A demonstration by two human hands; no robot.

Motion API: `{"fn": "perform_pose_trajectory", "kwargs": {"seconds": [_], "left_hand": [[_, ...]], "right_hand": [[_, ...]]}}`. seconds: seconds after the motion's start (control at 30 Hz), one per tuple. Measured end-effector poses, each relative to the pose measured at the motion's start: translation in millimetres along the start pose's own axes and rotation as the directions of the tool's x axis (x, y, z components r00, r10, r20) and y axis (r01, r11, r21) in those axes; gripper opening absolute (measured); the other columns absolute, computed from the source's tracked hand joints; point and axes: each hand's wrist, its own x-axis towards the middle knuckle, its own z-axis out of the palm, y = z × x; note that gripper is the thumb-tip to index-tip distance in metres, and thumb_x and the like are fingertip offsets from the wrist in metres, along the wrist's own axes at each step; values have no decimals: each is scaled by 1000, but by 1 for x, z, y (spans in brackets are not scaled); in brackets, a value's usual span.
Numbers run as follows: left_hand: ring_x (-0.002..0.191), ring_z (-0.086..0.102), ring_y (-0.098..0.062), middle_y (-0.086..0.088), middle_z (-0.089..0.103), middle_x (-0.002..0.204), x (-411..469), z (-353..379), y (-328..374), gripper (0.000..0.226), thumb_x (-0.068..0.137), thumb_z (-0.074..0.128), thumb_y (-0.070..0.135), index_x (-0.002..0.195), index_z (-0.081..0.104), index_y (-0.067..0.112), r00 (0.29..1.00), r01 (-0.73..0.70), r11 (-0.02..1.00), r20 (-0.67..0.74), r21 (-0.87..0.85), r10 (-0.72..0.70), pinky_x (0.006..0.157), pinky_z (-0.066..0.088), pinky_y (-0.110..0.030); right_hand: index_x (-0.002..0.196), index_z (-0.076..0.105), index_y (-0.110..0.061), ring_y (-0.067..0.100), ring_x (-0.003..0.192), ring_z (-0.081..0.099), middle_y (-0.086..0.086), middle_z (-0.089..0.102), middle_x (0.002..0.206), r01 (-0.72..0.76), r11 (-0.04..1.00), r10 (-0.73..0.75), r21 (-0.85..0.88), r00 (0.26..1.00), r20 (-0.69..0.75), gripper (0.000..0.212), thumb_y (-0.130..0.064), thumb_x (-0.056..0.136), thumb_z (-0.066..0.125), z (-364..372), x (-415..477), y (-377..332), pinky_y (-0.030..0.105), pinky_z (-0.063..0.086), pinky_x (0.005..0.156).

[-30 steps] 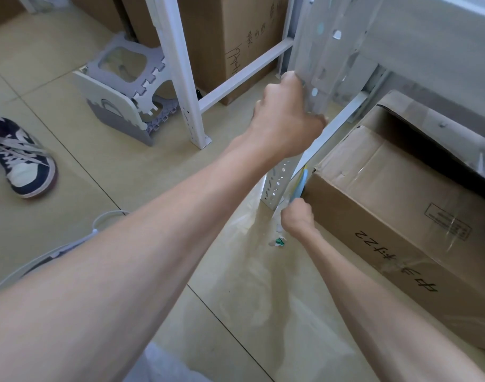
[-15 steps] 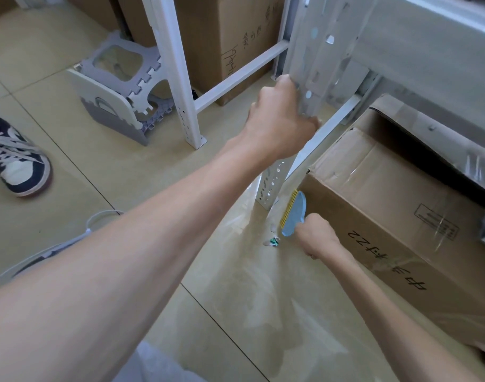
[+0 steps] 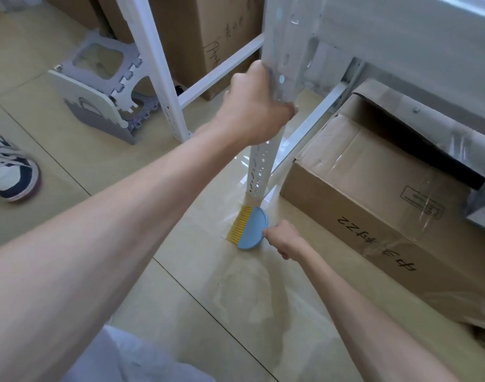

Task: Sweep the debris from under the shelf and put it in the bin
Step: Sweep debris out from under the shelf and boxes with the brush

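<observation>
Seen from the head camera, a person's left hand [image 3: 253,110] is wrapped around the white perforated upright [image 3: 274,86] of a metal shelf [image 3: 401,37], while the right hand [image 3: 286,239] is closed on a small brush [image 3: 249,228] held low against the glossy tiled floor [image 3: 70,161]. The brush has a pale blue half-round back and a row of short yellow bristles, which touch the floor just beside the foot of the upright. No debris can be made out around the bristles. A taped cardboard box [image 3: 387,210] sits under the shelf, just right of the brush. A grey-and-white folding stool [image 3: 98,97] lies further left, and a navy-and-white sneaker [image 3: 7,172] rests at the left edge.
</observation>
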Motion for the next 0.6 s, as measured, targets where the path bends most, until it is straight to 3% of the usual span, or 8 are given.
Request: {"fn": "perform_pose_trajectory", "kwargs": {"seconds": [0.1, 0.23, 0.4, 0.5, 0.6], "left_hand": [[99, 49, -21, 0, 53, 121, -2, -1, 2, 59, 82, 72, 44, 130, 47, 21, 1000, -4, 1000, 8, 7, 4, 76, 41, -27], [104, 54, -20, 0, 54, 127, -5, -4, 7, 62, 81, 75, 42, 132, 46, 20, 999, 23, 1000, 26, -18, -23, 78, 41, -27], [95, 50, -16, 3, 52, 113, -12, -5, 14, 57, 83, 76, 37, 129, 49, 16, 999, 34, 999, 24, -32, -33, 78, 41, -25], [95, 50, -16, 2, 53, 114, -14, -5, 17, 56, 84, 75, 36, 129, 50, 16, 999, 39, 999, 21, -32, -38, 77, 41, -25], [96, 49, -16, 1, 52, 115, -16, -6, 20, 57, 85, 75, 35, 131, 48, 15, 998, 57, 998, 21, -41, -56, 78, 40, -24]], "right_hand": [[67, 44, -7, 17, 45, 32, 7, 44, 64, -30, 998, 34, 52, 996, -78, 13, -9, 80, 43, -6, 1, 10, 17, 26, 39], [69, 51, -5, 17, 43, 38, 7, 45, 59, -86, 988, 109, 126, 976, -191, 13, -13, 78, 46, -18, -8, 39, 17, 29, 38], [83, 52, -6, 20, 55, 47, 11, 53, 78, -145, 981, 173, 126, 952, -254, 13, -17, 77, 50, -34, -28, 76, 21, 34, 45], [78, 52, -7, 26, 72, 52, 10, 53, 81, -92, 996, 94, 22, 943, -318, 16, -23, 83, 54, -48, -37, 83, 28, 39, 58], [55, 34, -14, 22, 58, 40, 4, 40, 60, 62, 998, -70, -33, 934, -349, 42, -24, 91, 53, -54, -42, 79, 27, 28, 50]]}}
